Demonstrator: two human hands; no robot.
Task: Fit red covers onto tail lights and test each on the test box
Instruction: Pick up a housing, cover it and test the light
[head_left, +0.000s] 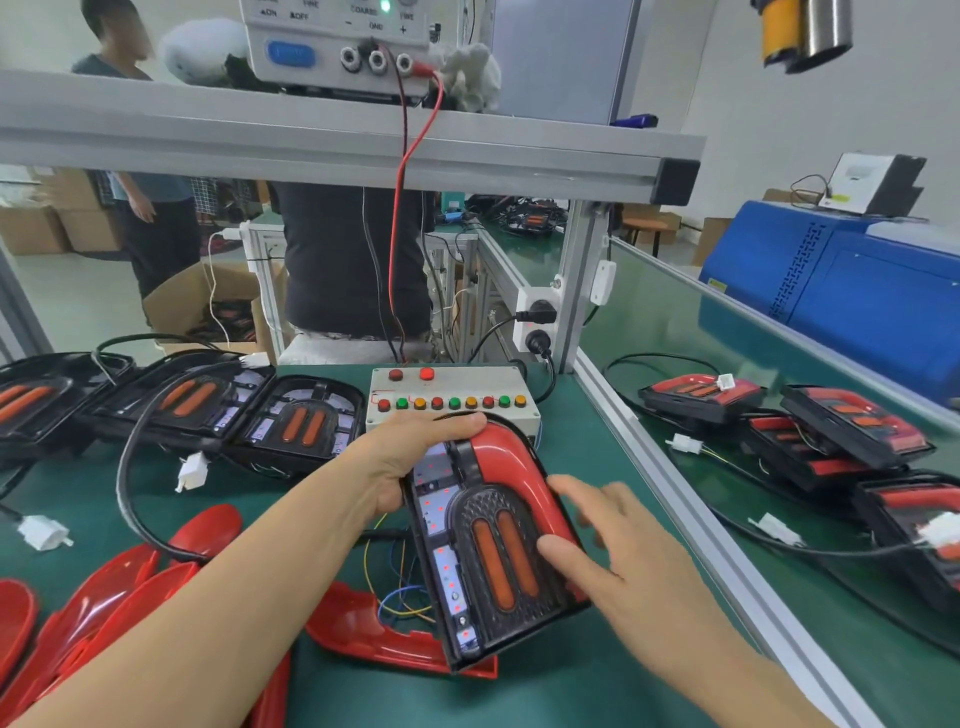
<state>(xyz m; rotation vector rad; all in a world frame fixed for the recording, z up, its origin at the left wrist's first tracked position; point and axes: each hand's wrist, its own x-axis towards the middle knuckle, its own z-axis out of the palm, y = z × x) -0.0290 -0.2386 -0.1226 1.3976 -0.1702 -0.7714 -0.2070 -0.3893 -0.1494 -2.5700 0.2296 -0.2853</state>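
A black tail light (493, 551) with two orange strips is held tilted above the green mat. A red cover (511, 462) sits along its top and right side; small red lights glow on its exposed left board. My left hand (410, 462) grips its upper left edge. My right hand (618, 551) has spread fingers touching its right side and lens. The grey test box (452, 397), with a row of coloured buttons, stands just behind. Loose red covers (119, 587) lie at the lower left, another red cover (374, 639) under the light.
Uncovered tail lights (208, 410) with cables and white plugs line the left. Covered tail lights (831, 441) are stacked on the right bench beyond an aluminium rail (691, 499). A power supply (337, 47) sits on the upper shelf. A person (353, 260) stands behind the bench.
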